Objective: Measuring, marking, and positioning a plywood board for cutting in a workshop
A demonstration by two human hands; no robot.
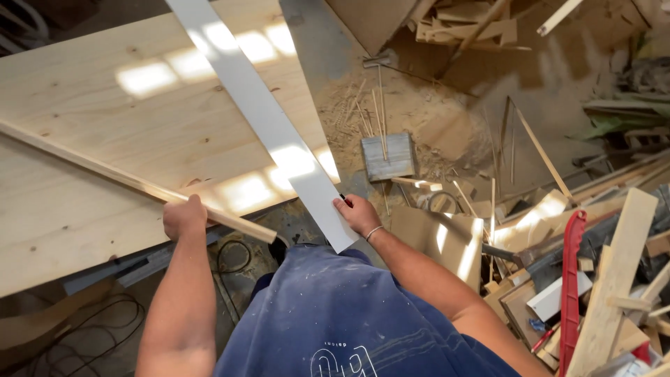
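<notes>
Pale wood panel (105, 139) lies on the tabletop with the left hand (184, 218) clenched around a thin wooden strip (132, 183) and the right hand (357, 213) pinching a long white strip (265, 119) laid diagonally across; judging by this, alignment is underway, needing steady holding.

We see a pale pine board (105, 139), knot-flecked and patched with bright sunlight. Across the board lies a flat grey-white strip (262, 112) — beside it, a light tan wooden slat (105, 171). Below the board's edge, our apron (335, 314) is dark blue, speckled white. Right of the board — tawny sawdust (412, 112) and a red tool handle (572, 279).
</notes>
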